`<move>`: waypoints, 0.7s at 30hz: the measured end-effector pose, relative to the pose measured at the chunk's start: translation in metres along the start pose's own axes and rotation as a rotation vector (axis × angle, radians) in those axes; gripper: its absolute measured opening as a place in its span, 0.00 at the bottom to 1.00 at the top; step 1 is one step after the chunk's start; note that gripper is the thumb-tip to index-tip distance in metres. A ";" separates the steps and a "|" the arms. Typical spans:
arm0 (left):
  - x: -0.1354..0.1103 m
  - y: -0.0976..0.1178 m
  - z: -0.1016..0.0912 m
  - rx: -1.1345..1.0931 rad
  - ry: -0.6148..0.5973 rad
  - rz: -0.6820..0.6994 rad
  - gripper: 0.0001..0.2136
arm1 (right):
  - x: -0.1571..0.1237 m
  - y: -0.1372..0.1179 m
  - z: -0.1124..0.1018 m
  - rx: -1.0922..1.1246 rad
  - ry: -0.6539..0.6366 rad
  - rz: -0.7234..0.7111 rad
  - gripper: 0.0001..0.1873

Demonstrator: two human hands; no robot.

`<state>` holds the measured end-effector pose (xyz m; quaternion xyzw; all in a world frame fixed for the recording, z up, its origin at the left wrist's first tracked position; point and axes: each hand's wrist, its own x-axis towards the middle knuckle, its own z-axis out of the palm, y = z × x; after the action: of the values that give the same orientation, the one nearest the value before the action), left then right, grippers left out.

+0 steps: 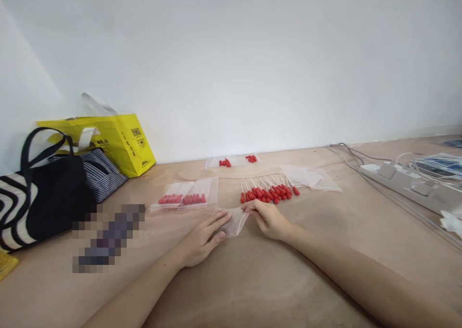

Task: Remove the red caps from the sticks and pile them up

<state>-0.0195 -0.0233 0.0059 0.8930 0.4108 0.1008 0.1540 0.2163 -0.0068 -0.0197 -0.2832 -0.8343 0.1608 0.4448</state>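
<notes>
A small clear plastic bag (235,223) lies on the table between my hands. My left hand (202,240) rests flat on its left side, fingers stretched out. With bent fingers, my right hand (269,220) pinches the bag's upper right edge, which is lifted slightly. Just beyond the bag is a loose pile of white sticks with red bulb-shaped tips (269,193). Left of it, filled clear bags (212,186) hold more red-tipped sticks. Flat clear bags (306,177) lie to the right of the pile. The tips of my right fingers are partly hidden.
Near the wall lie more red-tipped sticks (224,163) on clear plastic. A yellow bag (135,145), a striped pouch (103,174) and a black tote (59,188) stand at left, near a blurred-out object (111,239). A white power strip (415,183) with cables is at right.
</notes>
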 end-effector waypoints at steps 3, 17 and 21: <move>0.002 -0.006 0.002 0.037 0.087 -0.051 0.21 | 0.001 0.006 -0.013 -0.065 0.243 0.014 0.07; 0.022 -0.048 -0.001 0.364 0.568 -0.317 0.15 | -0.045 0.099 -0.121 -0.913 0.404 0.786 0.08; 0.023 -0.048 -0.005 0.405 0.584 -0.323 0.14 | -0.040 0.085 -0.120 -1.079 0.387 0.818 0.12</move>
<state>-0.0396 0.0248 -0.0053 0.7627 0.5843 0.2421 -0.1350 0.3619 0.0374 -0.0235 -0.7789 -0.5300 -0.1743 0.2864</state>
